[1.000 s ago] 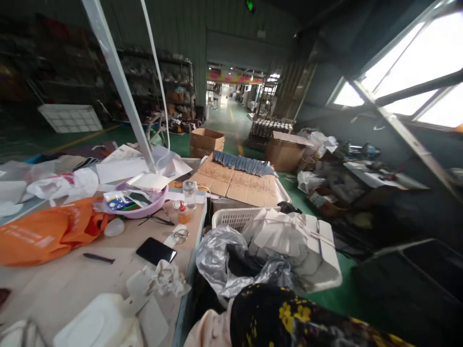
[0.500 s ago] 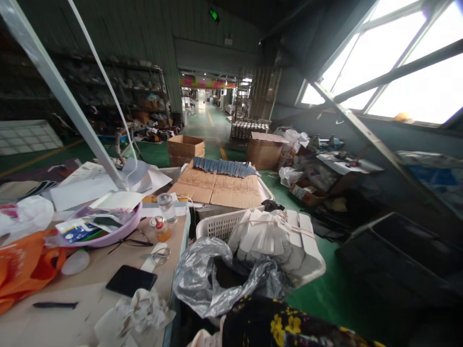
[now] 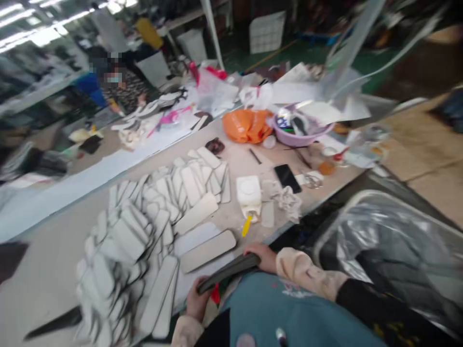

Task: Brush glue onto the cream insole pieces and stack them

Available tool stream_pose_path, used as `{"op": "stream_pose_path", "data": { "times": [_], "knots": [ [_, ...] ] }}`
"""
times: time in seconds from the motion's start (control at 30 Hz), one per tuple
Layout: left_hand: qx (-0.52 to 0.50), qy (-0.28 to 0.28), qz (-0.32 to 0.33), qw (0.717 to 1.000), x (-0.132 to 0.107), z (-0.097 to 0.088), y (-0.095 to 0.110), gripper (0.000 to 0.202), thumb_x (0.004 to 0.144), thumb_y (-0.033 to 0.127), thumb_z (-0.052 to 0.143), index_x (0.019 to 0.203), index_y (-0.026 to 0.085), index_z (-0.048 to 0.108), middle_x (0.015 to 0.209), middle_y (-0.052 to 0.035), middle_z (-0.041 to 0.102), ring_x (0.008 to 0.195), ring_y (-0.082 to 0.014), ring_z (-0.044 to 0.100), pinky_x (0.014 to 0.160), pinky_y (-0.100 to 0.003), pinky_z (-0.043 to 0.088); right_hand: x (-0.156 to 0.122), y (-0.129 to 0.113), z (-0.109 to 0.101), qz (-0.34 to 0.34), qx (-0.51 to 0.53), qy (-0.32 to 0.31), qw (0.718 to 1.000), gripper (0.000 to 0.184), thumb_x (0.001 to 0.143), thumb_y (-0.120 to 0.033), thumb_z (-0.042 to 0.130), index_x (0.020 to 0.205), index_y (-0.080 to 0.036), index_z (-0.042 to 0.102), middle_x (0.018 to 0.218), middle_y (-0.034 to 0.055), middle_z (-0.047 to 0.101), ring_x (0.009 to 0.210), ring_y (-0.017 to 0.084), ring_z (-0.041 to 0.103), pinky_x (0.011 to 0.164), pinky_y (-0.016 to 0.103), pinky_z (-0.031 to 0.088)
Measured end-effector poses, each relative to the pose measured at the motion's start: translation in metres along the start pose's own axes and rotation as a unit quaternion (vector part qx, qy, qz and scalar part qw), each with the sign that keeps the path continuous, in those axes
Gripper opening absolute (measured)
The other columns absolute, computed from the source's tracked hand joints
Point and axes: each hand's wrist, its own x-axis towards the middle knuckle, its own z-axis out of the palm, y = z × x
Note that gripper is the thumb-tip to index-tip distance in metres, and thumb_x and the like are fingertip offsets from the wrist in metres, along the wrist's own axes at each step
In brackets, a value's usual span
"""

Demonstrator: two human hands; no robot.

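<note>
A long dark-grey flat strip point(image 3: 231, 271) is held at its two ends, close against the blue apron at the table's front edge. My left hand point(image 3: 197, 300) grips its lower left end, and my right hand point(image 3: 263, 256) has its fingers closed over the upper right end. Just beyond the strip, a pale elongated piece with rounded ends point(image 3: 208, 250) lies on white sheets. To the left, many similar pale pieces point(image 3: 132, 229) are heaped in overlapping rows. A white square container point(image 3: 248, 190) with a yellow-handled tool point(image 3: 247, 225) stands nearby.
Right of the table stands a basket point(image 3: 356, 198) lined with grey plastic. A black phone point(image 3: 287, 178), crumpled paper point(image 3: 289, 201), orange bag point(image 3: 246, 126) and purple basin point(image 3: 302, 137) lie on the table. Another person point(image 3: 123, 94) works at the far left.
The view has swung left and down, from the aisle and basket to the table. Both hands now show with the dark strip; earlier only a sleeve and part of a hand appeared near the basket.
</note>
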Motion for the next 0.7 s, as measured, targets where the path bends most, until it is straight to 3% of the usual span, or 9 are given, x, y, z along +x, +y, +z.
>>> {"op": "stream_pose_path", "data": {
  "times": [0.03, 0.1, 0.27, 0.37, 0.47, 0.6, 0.7],
  "knots": [
    [-0.019, 0.013, -0.014, 1.0, -0.003, -0.009, -0.016, 0.019, 0.076, 0.026, 0.067, 0.091, 0.015, 0.062, 0.09, -0.003, 0.066, 0.087, -0.0196, 0.064, 0.081, -0.035, 0.053, 0.005, 0.005, 0.009, -0.01, 0.007, -0.013, 1.0, 0.013, 0.083, -0.018, 0.059, 0.095, -0.016, 0.062, 0.098, 0.0058, 0.064, 0.095, 0.019, 0.059, 0.087, 0.04, 0.047],
    [-0.05, 0.033, -0.022, 0.998, -0.003, -0.014, -0.04, 0.021, 0.065, 0.018, 0.068, 0.085, 0.017, 0.061, 0.087, -0.0024, 0.068, 0.087, -0.0207, 0.065, 0.083, -0.032, 0.052, 0.01, 0.017, 0.019, -0.016, 0.012, -0.02, 1.0, 0.022, 0.073, -0.006, 0.055, 0.091, -0.018, 0.062, 0.096, 0.0058, 0.065, 0.096, 0.02, 0.058, 0.088, 0.039, 0.045],
    [-0.078, 0.089, -0.015, 0.993, 0.01, 0.0, -0.066, 0.031, 0.06, 0.017, 0.058, 0.09, 0.018, 0.058, 0.097, -0.0066, 0.067, 0.095, -0.0233, 0.063, 0.089, -0.036, 0.049, 0.013, 0.038, 0.027, 0.015, -0.015, 0.011, 1.0, 0.039, 0.063, -0.003, 0.045, 0.095, -0.019, 0.06, 0.107, 0.0083, 0.062, 0.105, 0.022, 0.056, 0.094, 0.041, 0.042],
    [-0.068, 0.115, -0.016, 0.991, 0.011, 0.001, -0.073, 0.036, 0.058, 0.016, 0.057, 0.094, 0.02, 0.059, 0.105, -0.0082, 0.064, 0.107, -0.0259, 0.058, 0.098, -0.04, 0.043, 0.019, 0.044, 0.031, 0.032, -0.031, 0.012, 0.999, 0.043, 0.059, -0.002, 0.046, 0.096, -0.02, 0.06, 0.114, 0.0091, 0.06, 0.112, 0.024, 0.052, 0.099, 0.044, 0.038],
    [-0.056, 0.114, -0.023, 0.992, 0.011, -0.004, -0.074, 0.036, 0.056, 0.014, 0.057, 0.091, 0.02, 0.061, 0.104, -0.0082, 0.064, 0.108, -0.0281, 0.056, 0.1, -0.042, 0.041, 0.024, 0.043, 0.029, 0.043, -0.033, -0.007, 0.999, 0.041, 0.059, -0.003, 0.049, 0.093, -0.021, 0.062, 0.108, 0.0076, 0.063, 0.107, 0.024, 0.055, 0.096, 0.044, 0.041],
    [-0.055, 0.071, -0.039, 0.995, 0.007, -0.016, -0.07, 0.028, 0.06, 0.021, 0.062, 0.088, 0.017, 0.062, 0.089, -0.0063, 0.067, 0.091, -0.0279, 0.062, 0.085, -0.039, 0.048, 0.023, 0.033, 0.024, 0.074, -0.024, -0.018, 0.997, 0.029, 0.066, -0.012, 0.055, 0.093, -0.02, 0.064, 0.099, 0.0075, 0.067, 0.099, 0.025, 0.059, 0.091, 0.044, 0.045],
    [-0.071, 0.032, -0.055, 0.995, 0.0, -0.038, -0.062, 0.032, 0.061, 0.03, 0.068, 0.089, 0.016, 0.061, 0.078, -0.0039, 0.067, 0.078, -0.0249, 0.064, 0.075, -0.036, 0.051, 0.02, 0.022, 0.023, 0.113, -0.009, -0.018, 0.993, 0.029, 0.072, -0.025, 0.061, 0.1, -0.021, 0.062, 0.095, 0.0058, 0.069, 0.09, 0.024, 0.064, 0.084, 0.042, 0.05]
  ]
}}
